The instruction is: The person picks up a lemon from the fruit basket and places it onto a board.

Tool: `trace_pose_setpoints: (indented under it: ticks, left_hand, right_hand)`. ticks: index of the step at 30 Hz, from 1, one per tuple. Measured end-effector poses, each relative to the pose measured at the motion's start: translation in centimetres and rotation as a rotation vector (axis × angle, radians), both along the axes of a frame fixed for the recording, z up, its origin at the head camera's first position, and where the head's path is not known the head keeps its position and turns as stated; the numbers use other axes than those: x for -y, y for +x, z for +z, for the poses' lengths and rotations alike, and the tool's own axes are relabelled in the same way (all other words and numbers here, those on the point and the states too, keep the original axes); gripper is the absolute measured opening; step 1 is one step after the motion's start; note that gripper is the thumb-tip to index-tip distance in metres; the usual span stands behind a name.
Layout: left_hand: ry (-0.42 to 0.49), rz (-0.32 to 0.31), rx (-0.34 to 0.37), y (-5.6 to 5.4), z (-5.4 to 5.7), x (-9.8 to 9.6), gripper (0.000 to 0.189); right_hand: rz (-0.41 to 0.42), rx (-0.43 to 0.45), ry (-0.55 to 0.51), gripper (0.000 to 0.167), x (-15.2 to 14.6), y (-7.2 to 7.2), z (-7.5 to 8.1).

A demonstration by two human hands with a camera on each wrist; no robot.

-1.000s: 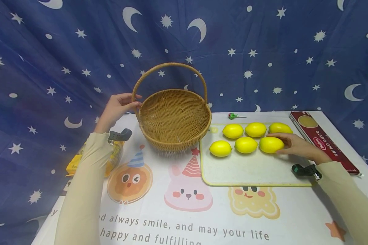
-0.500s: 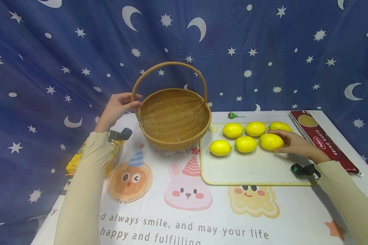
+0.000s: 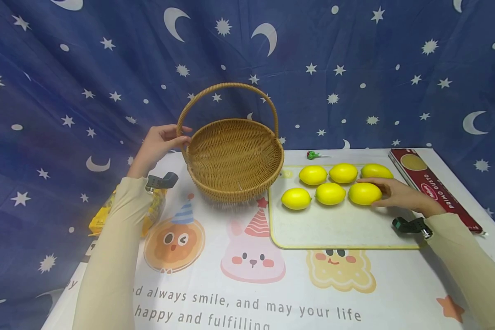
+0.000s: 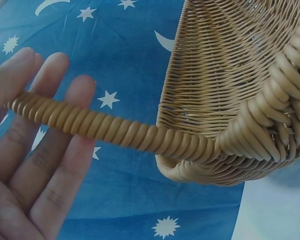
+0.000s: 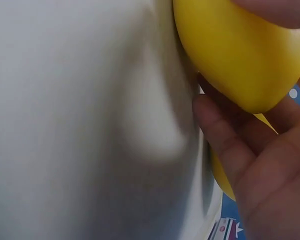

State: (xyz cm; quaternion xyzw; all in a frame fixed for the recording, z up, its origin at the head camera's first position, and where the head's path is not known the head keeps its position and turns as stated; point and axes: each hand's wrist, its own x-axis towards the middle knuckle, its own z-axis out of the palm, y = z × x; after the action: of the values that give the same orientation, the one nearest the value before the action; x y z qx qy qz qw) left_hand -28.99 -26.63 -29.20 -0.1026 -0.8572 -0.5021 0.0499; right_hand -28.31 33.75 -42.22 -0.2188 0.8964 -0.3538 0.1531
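My left hand (image 3: 158, 145) pinches the handle of a brown wicker basket (image 3: 235, 156) near its left base. In the left wrist view, the left hand (image 4: 35, 150) has its thumb and fingers on either side of the coiled handle (image 4: 110, 127). No contents show inside the basket. On the right, my right hand (image 3: 400, 197) grips the lemon (image 3: 365, 194) at the front right of two rows of lemons. Close up, the right hand (image 5: 260, 165) has fingers behind and under this lemon (image 5: 245, 50), its thumb partly out of frame.
Several other lemons (image 3: 330, 194) lie on a white board (image 3: 338, 229) with a yellow rim. Beyond it is a small green-and-red lollipop-like item (image 3: 312, 155). A red pasta pack (image 3: 437, 188) lies at right. A yellow packet (image 3: 156, 208) sits behind the left forearm.
The lemon in my right hand rose slightly half a second ago and is now back down near its earlier spot. My left hand and the basket stay in place.
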Motion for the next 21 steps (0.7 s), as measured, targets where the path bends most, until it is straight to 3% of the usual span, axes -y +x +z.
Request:
trace_pose_setpoints:
  ticks: [21]
  left_hand:
    - [-0.011,-0.009,-0.025,-0.04,-0.22,0.13,0.038]
  right_hand:
    - [-0.02,-0.041,-0.003,0.073,0.07,-0.28,-0.06]
